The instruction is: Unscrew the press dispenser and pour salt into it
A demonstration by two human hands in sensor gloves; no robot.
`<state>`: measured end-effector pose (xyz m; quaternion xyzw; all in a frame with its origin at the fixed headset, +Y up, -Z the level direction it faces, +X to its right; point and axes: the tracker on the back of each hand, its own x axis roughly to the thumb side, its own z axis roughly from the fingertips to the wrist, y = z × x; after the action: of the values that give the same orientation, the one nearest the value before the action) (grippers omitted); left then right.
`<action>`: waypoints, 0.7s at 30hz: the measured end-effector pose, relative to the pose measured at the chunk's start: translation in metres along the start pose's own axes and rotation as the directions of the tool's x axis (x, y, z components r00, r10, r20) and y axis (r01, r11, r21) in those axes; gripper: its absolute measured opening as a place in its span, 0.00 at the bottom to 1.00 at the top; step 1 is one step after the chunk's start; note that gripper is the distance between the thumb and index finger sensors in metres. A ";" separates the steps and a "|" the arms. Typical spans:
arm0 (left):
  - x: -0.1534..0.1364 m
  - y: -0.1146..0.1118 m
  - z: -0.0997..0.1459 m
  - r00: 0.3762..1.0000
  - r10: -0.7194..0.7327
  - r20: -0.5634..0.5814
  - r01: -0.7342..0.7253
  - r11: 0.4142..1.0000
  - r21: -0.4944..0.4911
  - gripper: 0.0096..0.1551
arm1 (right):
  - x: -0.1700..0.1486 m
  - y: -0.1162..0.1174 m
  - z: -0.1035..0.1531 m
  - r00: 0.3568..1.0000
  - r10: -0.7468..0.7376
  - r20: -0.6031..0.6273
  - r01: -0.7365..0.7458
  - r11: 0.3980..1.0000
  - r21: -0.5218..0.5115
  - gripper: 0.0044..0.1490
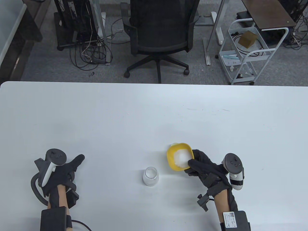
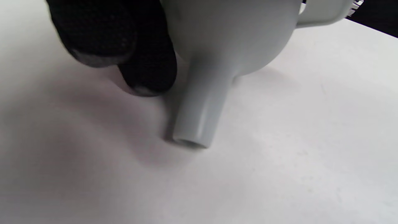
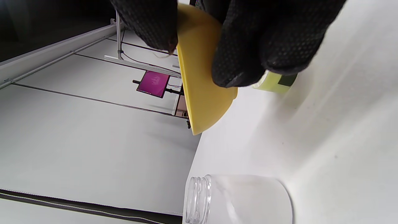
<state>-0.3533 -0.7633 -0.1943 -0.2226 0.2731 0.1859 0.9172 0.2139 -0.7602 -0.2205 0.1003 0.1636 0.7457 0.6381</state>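
Note:
A clear glass jar (image 1: 150,176) stands open-mouthed on the white table, with some white salt inside; it also shows in the right wrist view (image 3: 236,199). My right hand (image 1: 193,164) grips the rim of a yellow bowl (image 1: 171,154) heaped with salt (image 1: 181,156). The bowl is tilted, just right of and beyond the jar. In the right wrist view my fingers (image 3: 248,59) pinch the bowl (image 3: 202,93). My left hand (image 1: 68,169) rests at the front left and holds a pale grey dispenser top (image 2: 230,37), its tube (image 2: 199,115) touching the table.
A small pale yellow-green object (image 1: 173,144) sits on the table right behind the bowl, and it also shows in the right wrist view (image 3: 273,84). A black office chair (image 1: 158,36) and a white cart (image 1: 247,53) stand beyond the table's far edge.

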 end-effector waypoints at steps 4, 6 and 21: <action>-0.002 -0.001 -0.001 0.998 0.055 0.021 -0.055 0.999 -0.001 0.99 | 0.000 0.000 0.000 1.000 -0.002 0.000 0.002 1.000 -0.011 0.47; -0.003 -0.001 -0.001 0.997 0.067 0.036 -0.066 0.998 -0.013 1.00 | 0.000 -0.001 0.001 1.000 -0.004 0.002 0.004 1.000 -0.015 0.47; 0.004 -0.005 0.001 0.997 0.004 0.081 -0.005 1.000 0.015 0.96 | 0.001 -0.002 0.002 1.000 -0.019 0.007 0.019 0.998 -0.052 0.47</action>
<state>-0.3478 -0.7667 -0.1943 -0.2074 0.2376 0.1947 0.9288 0.2167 -0.7585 -0.2192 0.0844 0.1431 0.7433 0.6480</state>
